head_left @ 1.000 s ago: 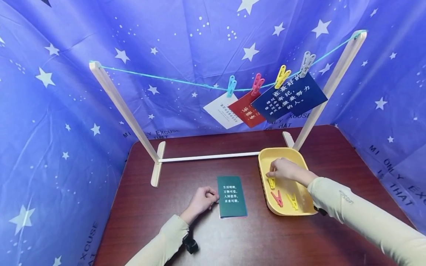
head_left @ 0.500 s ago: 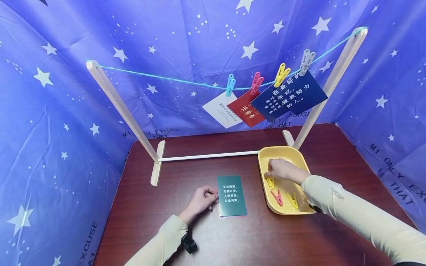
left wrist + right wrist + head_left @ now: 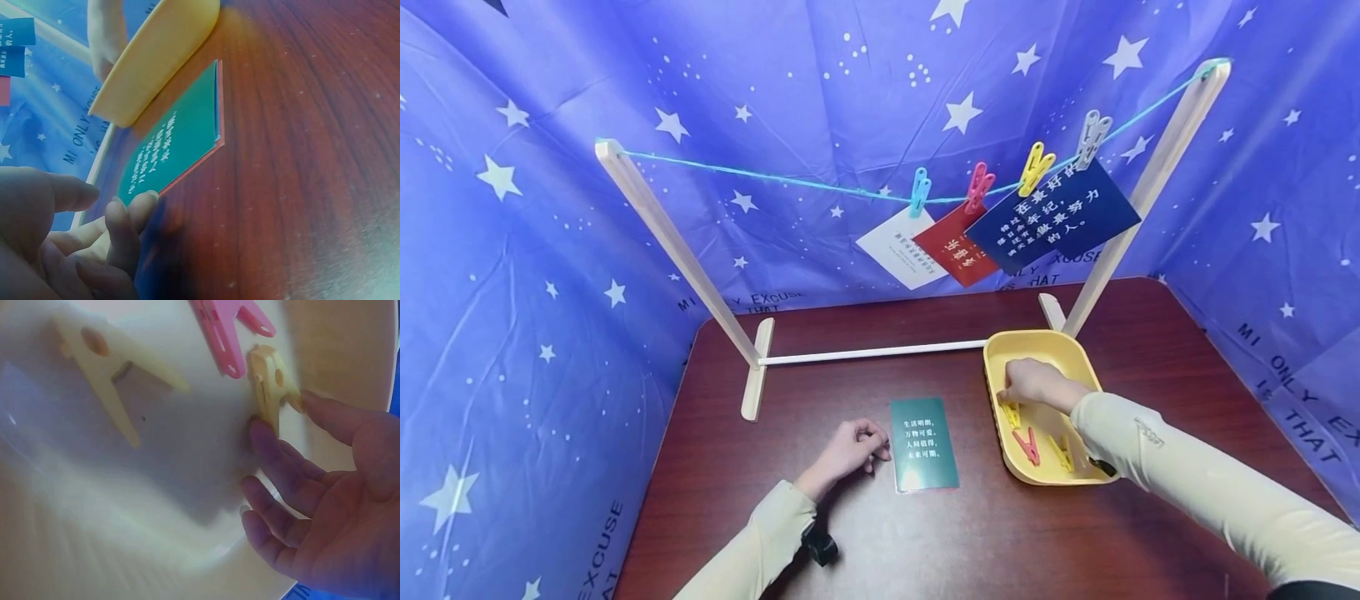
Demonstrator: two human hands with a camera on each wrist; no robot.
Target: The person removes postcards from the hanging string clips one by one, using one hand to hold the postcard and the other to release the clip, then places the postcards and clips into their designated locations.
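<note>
My right hand (image 3: 1037, 385) reaches into the yellow basket (image 3: 1051, 479). Its thumb and forefinger pinch the arms of a yellow clothespin (image 3: 270, 387), seen closely in the right wrist view. A pink clothespin (image 3: 1027, 448) and another yellow clothespin (image 3: 1062, 452) lie on the basket floor. Beside a small stack of cards, topped by a green card (image 3: 923, 446) with white writing, my left hand (image 3: 852, 454) rests on the table. Its fingers are loosely bent, the thumb apart from them; in the left wrist view fingertips are at the stack's near edge, contact unclear.
Behind stands a wooden frame (image 3: 679, 254) with a turquoise string (image 3: 760, 177). From it hang a white card (image 3: 904, 250), a red card (image 3: 958, 250) and dark blue cards (image 3: 1056, 221) on clothespins. A white rod (image 3: 872, 353) joins the frame's feet.
My left hand has drawn slightly left from the green card. My right hand stays in the basket at the yellow clothespin, with barely any shift.
</note>
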